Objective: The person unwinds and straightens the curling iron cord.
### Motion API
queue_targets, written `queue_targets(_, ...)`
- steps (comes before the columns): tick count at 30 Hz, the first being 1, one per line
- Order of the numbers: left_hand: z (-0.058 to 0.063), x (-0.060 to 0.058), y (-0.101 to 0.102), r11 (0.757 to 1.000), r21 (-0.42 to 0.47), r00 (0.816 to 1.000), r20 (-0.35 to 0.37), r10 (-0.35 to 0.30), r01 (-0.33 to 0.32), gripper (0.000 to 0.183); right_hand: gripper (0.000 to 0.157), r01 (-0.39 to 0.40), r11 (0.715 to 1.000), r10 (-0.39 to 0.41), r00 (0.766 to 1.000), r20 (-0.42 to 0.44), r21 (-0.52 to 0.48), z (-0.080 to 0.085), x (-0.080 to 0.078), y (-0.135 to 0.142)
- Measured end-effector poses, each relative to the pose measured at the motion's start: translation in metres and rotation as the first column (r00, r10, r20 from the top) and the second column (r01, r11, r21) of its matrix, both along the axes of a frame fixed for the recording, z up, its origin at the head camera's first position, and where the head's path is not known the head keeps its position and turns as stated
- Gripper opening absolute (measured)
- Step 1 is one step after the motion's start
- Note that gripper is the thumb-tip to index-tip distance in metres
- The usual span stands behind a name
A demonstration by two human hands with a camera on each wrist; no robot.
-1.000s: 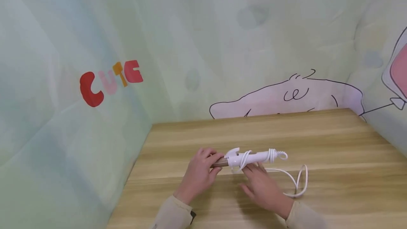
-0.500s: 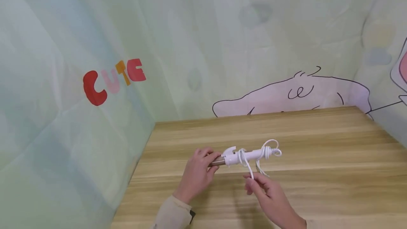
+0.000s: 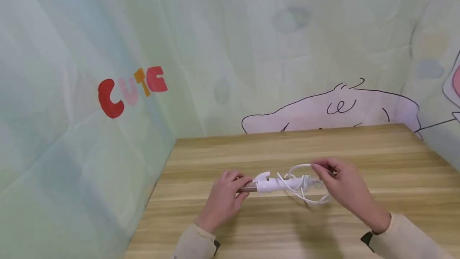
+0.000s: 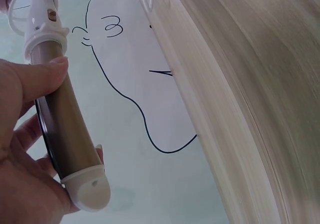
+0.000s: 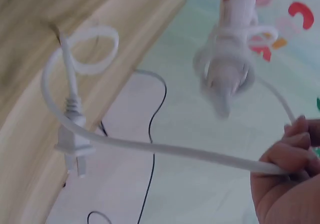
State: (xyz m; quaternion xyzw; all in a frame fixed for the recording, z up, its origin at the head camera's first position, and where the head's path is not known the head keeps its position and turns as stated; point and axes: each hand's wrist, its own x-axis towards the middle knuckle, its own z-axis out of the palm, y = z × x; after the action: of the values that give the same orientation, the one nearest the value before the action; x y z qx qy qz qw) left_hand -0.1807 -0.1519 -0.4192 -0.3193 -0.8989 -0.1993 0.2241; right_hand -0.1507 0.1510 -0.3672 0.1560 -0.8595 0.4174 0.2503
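Observation:
My left hand (image 3: 223, 199) grips a curling iron (image 3: 267, 186) by its brown barrel (image 4: 67, 119), thumb on one side and fingers curled behind. The white handle points right, and a small white clamp lever (image 3: 262, 176) sticks up from it. Several turns of white power cord (image 3: 316, 202) wrap the handle, tightest near its right end. Beyond that end my right hand (image 3: 350, 189) pinches a length of the cord between thumb and fingers. The two-pin plug (image 5: 75, 139) dangles from the loose end in the right wrist view. A white tip (image 4: 92, 186) caps the barrel.
Below the hands lies a wood-grain table (image 3: 215, 155). A printed fabric wall (image 3: 223, 51) encloses its back and left side, with a pink cartoon figure (image 3: 370, 109) behind the far edge.
My right hand has moved from below the handle, gripping the cord, up and right past the handle's end. The cord loops have shifted. The left hand stays on the barrel.

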Motion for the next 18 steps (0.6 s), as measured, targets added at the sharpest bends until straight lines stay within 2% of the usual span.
queue_targets(3, 0.001, 0.003, -0.001, 0.999, 0.018, 1.000, 0.007, -0.028, 0.028, 0.035, 0.007, -0.048, 0.998, 0.043, 0.993, 0.107, 0.044, 0.007, -0.012, 0.014)
queue_targets(5, 0.002, 0.003, -0.003, 0.998, 0.039, 0.999, 0.004, -0.050, 0.050, 0.035, 0.010, -0.089, 0.995, 0.077, 0.979, 0.189, 0.055, 0.007, -0.019, 0.021)
queue_targets(8, 0.003, 0.003, -0.004, 0.995, 0.079, 0.998, 0.014, -0.068, 0.067, 0.035, 0.014, -0.147, 0.989, 0.130, 0.947, 0.295, 0.034, -0.003, -0.026, 0.029)
queue_targets(11, 0.004, 0.003, -0.003, 0.991, 0.120, 0.997, 0.030, -0.066, 0.062, 0.034, 0.011, -0.224, 0.975, 0.210, 0.911, 0.354, -0.001, -0.020, -0.028, 0.034)
queue_targets(14, 0.006, 0.003, -0.002, 0.987, 0.154, 0.998, 0.049, -0.042, 0.034, 0.034, 0.012, -0.339, 0.940, 0.325, 0.873, 0.363, -0.025, -0.037, -0.025, 0.030)
queue_targets(16, 0.007, 0.002, -0.001, 0.986, 0.166, 0.999, 0.050, -0.020, 0.012, 0.035, 0.014, -0.423, 0.905, 0.406, 0.831, 0.381, -0.042, -0.043, -0.021, 0.025)
queue_targets(18, 0.008, 0.001, 0.001, 0.986, 0.167, 0.999, 0.041, 0.006, -0.013, 0.035, 0.015, -0.494, 0.869, 0.470, 0.799, 0.375, -0.036, -0.045, -0.016, 0.019)
